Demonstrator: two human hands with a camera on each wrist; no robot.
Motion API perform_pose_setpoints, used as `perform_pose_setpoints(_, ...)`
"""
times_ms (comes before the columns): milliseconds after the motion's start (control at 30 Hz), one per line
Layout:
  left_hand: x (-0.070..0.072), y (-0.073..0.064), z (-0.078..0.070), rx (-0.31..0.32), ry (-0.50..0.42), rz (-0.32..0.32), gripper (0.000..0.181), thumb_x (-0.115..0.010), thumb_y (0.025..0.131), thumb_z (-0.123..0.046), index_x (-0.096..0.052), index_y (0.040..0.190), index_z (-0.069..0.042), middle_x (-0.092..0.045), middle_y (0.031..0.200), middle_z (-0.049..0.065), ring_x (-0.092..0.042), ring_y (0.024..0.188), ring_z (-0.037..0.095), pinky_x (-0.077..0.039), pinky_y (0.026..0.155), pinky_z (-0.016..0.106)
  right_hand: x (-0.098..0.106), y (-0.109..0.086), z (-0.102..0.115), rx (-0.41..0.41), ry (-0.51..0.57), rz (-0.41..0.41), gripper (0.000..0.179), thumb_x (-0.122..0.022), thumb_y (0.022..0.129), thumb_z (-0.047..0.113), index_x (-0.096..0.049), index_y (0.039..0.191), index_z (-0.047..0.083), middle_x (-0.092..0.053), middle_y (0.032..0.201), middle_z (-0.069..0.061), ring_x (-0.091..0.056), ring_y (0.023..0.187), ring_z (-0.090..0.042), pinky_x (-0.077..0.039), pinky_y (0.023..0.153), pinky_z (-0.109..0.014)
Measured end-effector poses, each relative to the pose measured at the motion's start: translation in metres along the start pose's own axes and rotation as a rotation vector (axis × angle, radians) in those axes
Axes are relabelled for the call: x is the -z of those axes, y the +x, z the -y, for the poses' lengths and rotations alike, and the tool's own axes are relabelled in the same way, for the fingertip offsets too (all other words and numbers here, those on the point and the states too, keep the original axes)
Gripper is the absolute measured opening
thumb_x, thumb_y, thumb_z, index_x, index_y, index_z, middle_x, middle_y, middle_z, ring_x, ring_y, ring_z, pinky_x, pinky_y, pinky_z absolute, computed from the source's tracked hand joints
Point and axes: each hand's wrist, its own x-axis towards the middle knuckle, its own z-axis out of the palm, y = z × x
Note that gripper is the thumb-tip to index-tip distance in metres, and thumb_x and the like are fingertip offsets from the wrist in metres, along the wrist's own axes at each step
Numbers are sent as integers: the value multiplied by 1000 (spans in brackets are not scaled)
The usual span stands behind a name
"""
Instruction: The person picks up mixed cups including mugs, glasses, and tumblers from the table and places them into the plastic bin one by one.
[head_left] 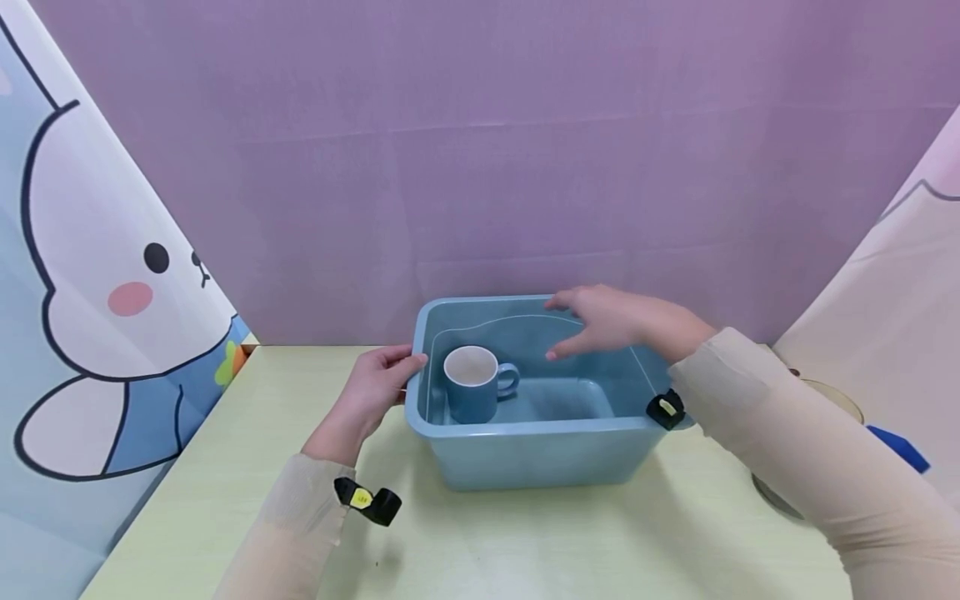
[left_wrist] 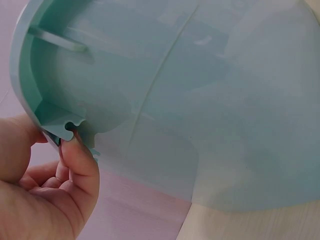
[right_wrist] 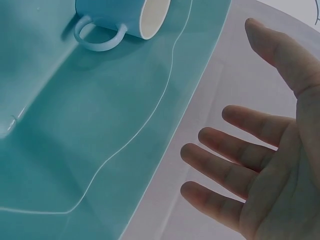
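Observation:
A blue plastic basin [head_left: 536,457] stands on the table, with a blue mug [head_left: 471,398] upright inside near its left end. The mug's inside is white and its handle points right. My left hand [head_left: 372,390] pinches the basin's left rim, thumb on top and fingers curled beneath; the left wrist view shows this grip on the rim [left_wrist: 22,75] from below. Over the basin's right half hovers my right hand [head_left: 611,321], fingers spread and holding nothing. In the right wrist view that hand [right_wrist: 265,160] is apart from both the basin and the mug [right_wrist: 117,15].
The pale yellow-green table [head_left: 247,467] extends around the basin. A purple cloth [head_left: 487,167] hangs close behind it. Beyond the right forearm, a round-rimmed object [head_left: 836,398] and a blue piece [head_left: 898,448] are partly hidden. A cartoon-printed cloth [head_left: 112,333] hangs at the left.

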Motion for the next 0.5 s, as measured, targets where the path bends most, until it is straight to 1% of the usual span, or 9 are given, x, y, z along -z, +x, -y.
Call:
perform_pose_setpoints(133, 0, 0, 0, -3, -3, 3, 42, -54, 96, -28, -53, 133, -8, -60, 123, 17, -64, 90, 19, -56, 81, 34, 0, -4, -2, -3, 3, 4, 77, -69, 81, 47, -41, 142, 8, -44, 144, -13, -50, 124, -34, -44, 99, -51)
perform_pose_setpoints(400, 0, 0, 0, 3, 2, -2, 42, -53, 96, -28, -53, 134, -8, -61, 121, 15, -64, 91, 19, -56, 83, 36, 0, -11, -4, -10, 14, 10, 82, -69, 79, 53, -41, 142, 8, -45, 144, -12, -48, 126, -34, -44, 99, -51)
perform_pose_setpoints(500, 0, 0, 0, 0, 1, -1, 42, -53, 96, -27, -53, 133, -8, -61, 121, 15, -65, 90, 19, -55, 85, 38, 0, -13, -5, -12, 26, 10, 82, -69, 79, 52, -41, 142, 8, -44, 145, -12, -49, 126, -34, -44, 99, -51)
